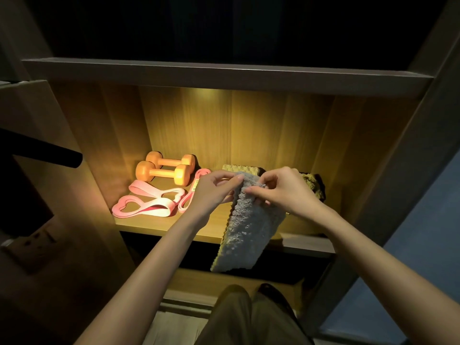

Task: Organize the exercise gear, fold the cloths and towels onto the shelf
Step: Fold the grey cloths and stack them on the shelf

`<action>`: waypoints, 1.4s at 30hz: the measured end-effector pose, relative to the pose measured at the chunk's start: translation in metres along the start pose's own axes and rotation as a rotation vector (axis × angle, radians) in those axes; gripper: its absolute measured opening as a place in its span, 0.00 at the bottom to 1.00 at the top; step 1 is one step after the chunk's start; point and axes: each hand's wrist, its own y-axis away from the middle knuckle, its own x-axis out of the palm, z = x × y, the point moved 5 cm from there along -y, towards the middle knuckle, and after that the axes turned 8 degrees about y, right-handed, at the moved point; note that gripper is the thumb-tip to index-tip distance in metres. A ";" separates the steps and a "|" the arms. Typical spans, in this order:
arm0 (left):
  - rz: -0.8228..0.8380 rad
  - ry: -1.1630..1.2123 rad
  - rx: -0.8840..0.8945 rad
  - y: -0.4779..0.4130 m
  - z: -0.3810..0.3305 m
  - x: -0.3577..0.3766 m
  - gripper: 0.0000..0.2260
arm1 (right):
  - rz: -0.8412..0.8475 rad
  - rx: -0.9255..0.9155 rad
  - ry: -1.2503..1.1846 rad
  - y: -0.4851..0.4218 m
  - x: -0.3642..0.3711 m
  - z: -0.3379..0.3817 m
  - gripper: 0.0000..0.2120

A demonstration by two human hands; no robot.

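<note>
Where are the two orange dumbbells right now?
In the head view, the two orange dumbbells lie at the back left of the lit wooden shelf, behind the pink looped resistance bands.

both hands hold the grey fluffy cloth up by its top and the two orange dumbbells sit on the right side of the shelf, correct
Not quite. The head view shows the two orange dumbbells on the left side of the shelf, not the right. The rest holds: the left hand and the right hand hold the grey fluffy cloth up by its top.
</note>
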 end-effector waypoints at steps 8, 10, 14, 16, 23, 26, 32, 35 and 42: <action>0.057 -0.022 -0.008 0.000 -0.002 0.003 0.06 | 0.034 -0.013 0.042 -0.007 -0.002 0.002 0.13; 0.085 -0.007 -0.020 0.002 -0.003 0.004 0.06 | 0.024 0.006 0.055 -0.008 -0.003 0.001 0.15; 0.127 -0.022 0.001 0.005 -0.005 0.005 0.07 | -0.002 0.036 0.072 -0.012 -0.001 -0.003 0.13; 0.145 -0.054 0.023 0.006 -0.005 0.006 0.07 | 0.001 0.030 0.082 -0.013 0.000 -0.002 0.11; 0.104 -0.072 0.089 0.003 -0.009 0.000 0.04 | 0.076 -0.019 0.005 -0.015 0.002 0.001 0.11; 0.087 -0.090 0.083 0.003 -0.009 -0.004 0.05 | 0.187 -0.013 0.040 -0.015 0.009 -0.010 0.13; 0.018 -0.144 0.098 0.001 -0.011 -0.025 0.07 | 0.303 0.059 0.241 -0.007 0.010 -0.050 0.16; 0.005 -0.180 0.097 0.002 -0.010 -0.031 0.08 | 0.232 0.037 0.206 -0.004 0.004 -0.053 0.11; -0.139 -0.130 0.170 -0.008 -0.023 -0.040 0.10 | -0.050 0.014 -0.097 -0.003 -0.025 -0.034 0.08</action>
